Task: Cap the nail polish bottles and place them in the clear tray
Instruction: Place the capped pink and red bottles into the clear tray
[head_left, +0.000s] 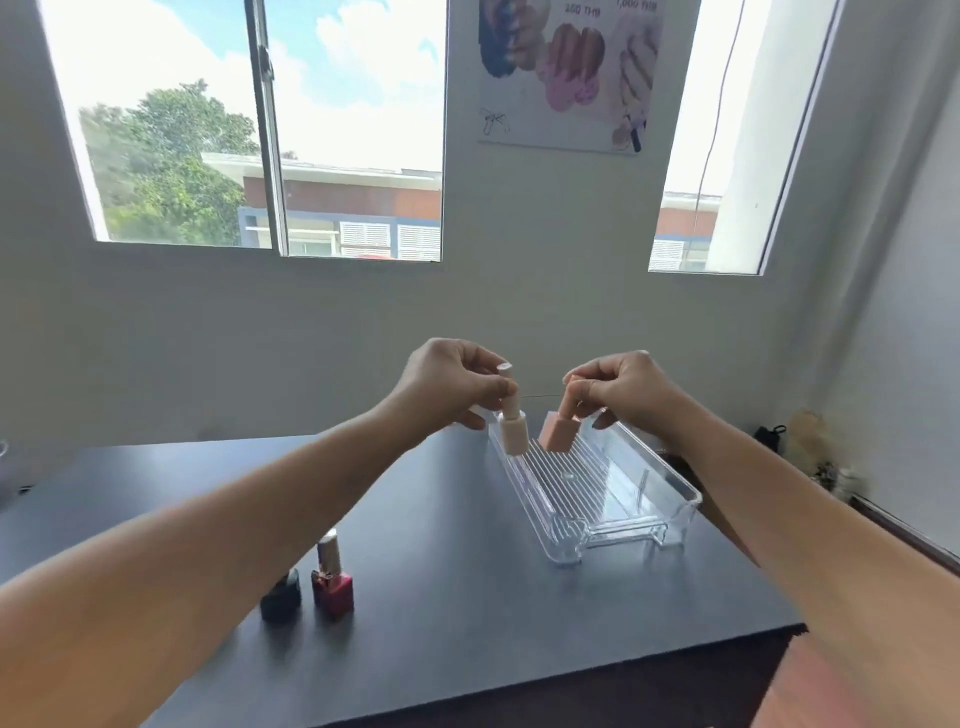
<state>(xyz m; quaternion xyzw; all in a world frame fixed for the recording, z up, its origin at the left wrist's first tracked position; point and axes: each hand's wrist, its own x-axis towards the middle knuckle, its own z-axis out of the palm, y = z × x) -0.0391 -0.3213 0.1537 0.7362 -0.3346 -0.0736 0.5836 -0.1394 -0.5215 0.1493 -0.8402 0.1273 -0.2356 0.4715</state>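
My left hand pinches the cap of a beige nail polish bottle, which hangs upright over the far left corner of the clear tray. My right hand pinches the cap of a peach-pink bottle, tilted, just above the tray's far end. Both bottles are capped. On the dark table, near my left forearm, a red bottle stands with a pale cap, and a black bottle sits beside it on the left.
The tray lies lengthwise toward the table's right side, with a ribbed floor and nothing resting in its near part. The table's front edge and right corner are close. A wall with two windows and a nail poster stands behind.
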